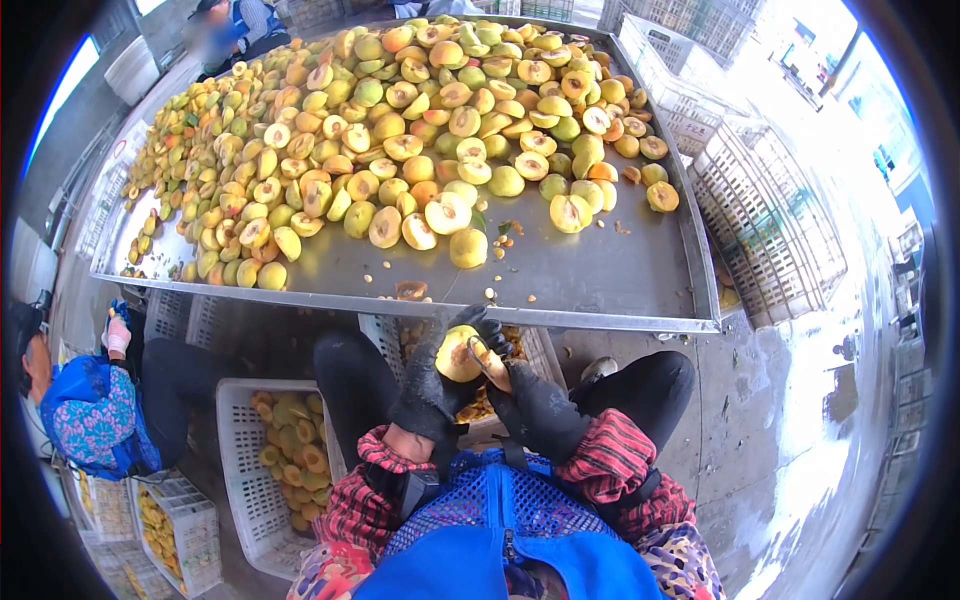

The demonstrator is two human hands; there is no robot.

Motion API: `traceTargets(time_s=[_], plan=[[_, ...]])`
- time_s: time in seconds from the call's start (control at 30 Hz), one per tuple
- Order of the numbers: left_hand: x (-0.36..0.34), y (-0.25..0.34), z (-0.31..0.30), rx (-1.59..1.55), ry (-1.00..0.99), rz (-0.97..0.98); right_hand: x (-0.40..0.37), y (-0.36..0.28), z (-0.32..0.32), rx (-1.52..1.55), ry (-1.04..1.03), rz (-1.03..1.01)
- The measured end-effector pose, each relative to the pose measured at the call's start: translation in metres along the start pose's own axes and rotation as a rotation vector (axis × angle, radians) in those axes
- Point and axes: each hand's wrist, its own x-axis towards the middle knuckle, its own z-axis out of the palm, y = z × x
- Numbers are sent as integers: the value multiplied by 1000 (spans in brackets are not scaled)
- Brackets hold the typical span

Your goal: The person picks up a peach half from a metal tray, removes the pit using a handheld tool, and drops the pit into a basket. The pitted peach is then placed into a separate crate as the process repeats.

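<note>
My left hand (pixel 432 362), in a dark glove, is closed around a yellow peach half (pixel 458 354) with its cut face showing. My right hand (pixel 530 402), gloved too, grips a pitting tool (pixel 494 366) with a tan handle and a curved metal end. That metal end meets the right side of the peach. Both hands are over my lap, just off the near edge of a metal table (pixel 620 270). Partly hidden beneath them is a crate (pixel 545 365) with fruit pieces in it.
Halved and whole peaches (pixel 400 145) are heaped across the table. On the floor to the left stands a white crate (pixel 238 480) of peach halves. A co-worker (pixel 95 415) sits at the left, another person (pixel 245 25) at the far side. Stacked crates (pixel 765 215) line the right.
</note>
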Motion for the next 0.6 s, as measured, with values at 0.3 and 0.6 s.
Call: traceTargets(time_s=[0.3,0.6], plan=[[-1,-10,2,-708,70,-73,5,3,14,-75,32,20],[-5,-43,-7,-657,188,-190,6,4,20,-121,-85,12]])
